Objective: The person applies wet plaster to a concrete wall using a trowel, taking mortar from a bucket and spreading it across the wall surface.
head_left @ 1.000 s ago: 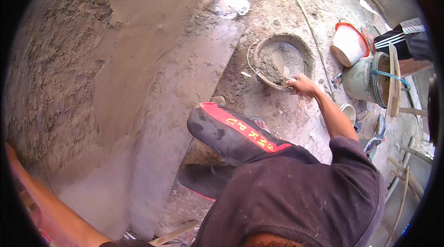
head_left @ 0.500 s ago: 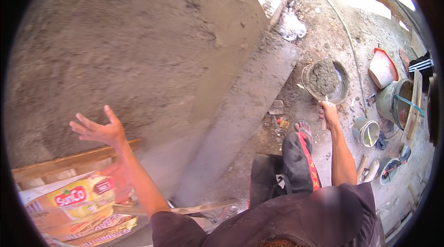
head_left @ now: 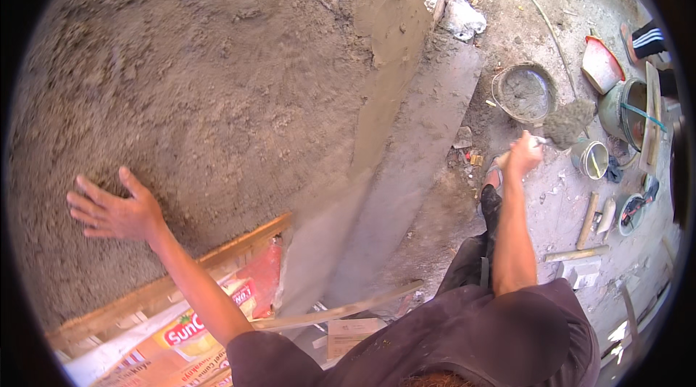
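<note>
Here, a rough surface point(head_left: 239, 104) is filling the left while a loaded trowel point(head_left: 544, 141) is hanging at the right

The rough surface, coarse and brown, is spreading across the left half of the view, with smoother plaster point(head_left: 395, 46) running down its right edge. The floor point(head_left: 507, 46), pale and littered, is stretching along the right, and a grey ledge point(head_left: 424, 115) is slanting between the two. At the lower left, printed packaging point(head_left: 145, 358) in red, orange and white is lying beside a wooden strip point(head_left: 254, 238). At the far right, a large grey-green bucket point(head_left: 612, 110) is sitting next to long wooden slats point(head_left: 651, 118), with a red-rimmed tub point(head_left: 598, 71) near it. Closer to the middle, a mortar bucket point(head_left: 547, 81) is resting on the floor, and a small pail point(head_left: 580, 158) is sitting near it.

The left hand point(head_left: 112, 211) is reaching out open over the rough surface, its fingers fanning apart; whether it is touching, I cannot tell. The right hand point(head_left: 524, 155) is gripping the trowel by its handle, fingers wrapping around. Between the mortar bucket and the small pail, the trowel is carrying a heap of wet mortar point(head_left: 569, 124), which is hiding most of its blade.
</note>
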Action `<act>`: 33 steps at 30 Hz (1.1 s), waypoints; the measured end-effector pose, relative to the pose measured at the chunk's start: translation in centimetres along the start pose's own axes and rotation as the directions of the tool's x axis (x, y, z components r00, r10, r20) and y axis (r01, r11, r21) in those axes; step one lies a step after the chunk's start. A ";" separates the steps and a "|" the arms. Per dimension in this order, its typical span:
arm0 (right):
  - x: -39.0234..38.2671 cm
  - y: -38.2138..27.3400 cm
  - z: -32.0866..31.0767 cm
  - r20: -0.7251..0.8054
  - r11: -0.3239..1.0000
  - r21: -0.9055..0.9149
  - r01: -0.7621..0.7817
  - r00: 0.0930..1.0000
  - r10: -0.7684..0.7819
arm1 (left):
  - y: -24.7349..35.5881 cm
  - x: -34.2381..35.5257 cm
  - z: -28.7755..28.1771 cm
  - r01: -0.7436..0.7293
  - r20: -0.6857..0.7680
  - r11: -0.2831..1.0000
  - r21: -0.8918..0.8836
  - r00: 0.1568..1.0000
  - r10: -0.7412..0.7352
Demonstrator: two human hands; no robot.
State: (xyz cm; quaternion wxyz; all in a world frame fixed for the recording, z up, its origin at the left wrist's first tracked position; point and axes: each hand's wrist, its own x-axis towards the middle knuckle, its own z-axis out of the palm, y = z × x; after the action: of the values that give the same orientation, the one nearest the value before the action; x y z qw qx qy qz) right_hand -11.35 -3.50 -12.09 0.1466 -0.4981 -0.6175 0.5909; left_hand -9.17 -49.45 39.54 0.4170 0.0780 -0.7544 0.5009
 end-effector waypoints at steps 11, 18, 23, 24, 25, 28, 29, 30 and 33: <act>-29.9 -9.0 17.2 0.735 0.995 -0.043 0.086 0.677 -0.027 | -0.1 -0.4 0.7 -0.038 0.054 0.997 0.066 0.998 0.035; -16.2 3.6 18.3 0.477 0.960 -0.234 0.154 0.879 -0.025 | 0.7 1.1 1.9 -0.107 0.029 0.989 0.097 0.994 0.105; -20.6 -0.8 22.8 0.819 0.945 -0.074 -0.318 0.521 0.240 | -0.6 0.2 1.0 -0.174 0.018 0.977 0.127 0.985 0.173; -20.4 -0.1 24.6 0.819 0.930 -0.058 -0.364 0.516 0.252 | -0.2 0.7 1.4 -0.181 0.010 0.977 0.110 0.983 0.181; -20.5 0.9 26.1 0.821 0.917 -0.037 -0.398 0.510 0.255 | 0.3 0.7 2.0 -0.177 0.002 0.980 0.095 0.984 0.177; -21.9 3.9 26.9 0.771 0.827 -0.120 -0.550 0.474 0.426 | 0.3 0.6 1.8 -0.172 0.005 0.981 0.086 0.985 0.172; -22.8 4.7 27.0 0.745 0.771 -0.168 -0.614 0.433 0.508 | 0.3 0.6 1.7 -0.171 0.009 0.982 0.085 0.985 0.171; -23.0 4.5 27.0 0.757 0.657 -0.175 -0.734 0.327 0.566 | 0.1 0.5 1.6 -0.165 0.017 0.982 0.095 0.986 0.164; -22.5 2.4 27.4 0.783 0.306 -0.168 -0.937 0.062 0.619 | 0.1 0.4 1.4 -0.152 0.025 0.983 0.102 0.988 0.150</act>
State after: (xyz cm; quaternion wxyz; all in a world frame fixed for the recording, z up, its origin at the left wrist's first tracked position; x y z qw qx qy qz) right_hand -20.98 -37.69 -12.15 -0.3744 -0.4254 -0.0986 0.8180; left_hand -10.27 -50.46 39.58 0.3664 0.0464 -0.7347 0.5690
